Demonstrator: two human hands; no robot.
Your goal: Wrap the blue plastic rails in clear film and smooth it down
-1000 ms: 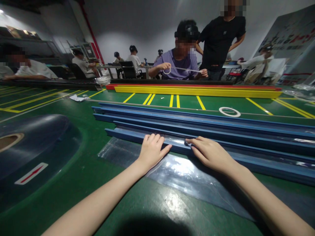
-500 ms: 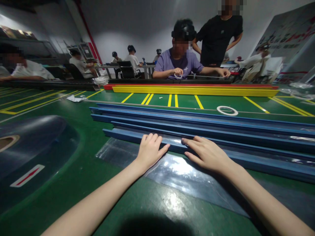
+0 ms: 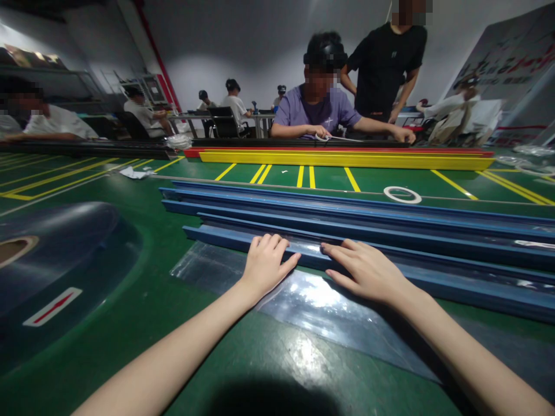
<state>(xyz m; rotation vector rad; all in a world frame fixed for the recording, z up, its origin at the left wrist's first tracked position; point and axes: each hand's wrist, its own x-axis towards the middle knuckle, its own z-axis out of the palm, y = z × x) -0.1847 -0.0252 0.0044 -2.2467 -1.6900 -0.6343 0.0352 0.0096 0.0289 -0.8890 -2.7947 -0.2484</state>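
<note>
My left hand (image 3: 266, 263) rests on the front edge of the nearest blue channel (image 3: 225, 238), thumb stretched out to the right. A little to the right, my right hand (image 3: 362, 266) lies on the same channel, its fingers spread and pointing left. Neither hand is wrapped round anything. Clear plastic film (image 3: 316, 300) runs under both wrists, in front of the channel and partly inside it. Just behind lies another long blue channel (image 3: 260, 196), parallel to the first.
A large film roll (image 3: 78, 242) is at the left. Beyond the channels are a white tape ring (image 3: 402, 195), a yellow channel (image 3: 338, 160) and crumpled white paper (image 3: 134, 173). Across the table a person in purple (image 3: 318, 107) sits, another person (image 3: 385, 69) standing behind.
Both my hands stay in place on the channel. The seated person's hand has moved outward to the right, and the standing person's arm has come down.
</note>
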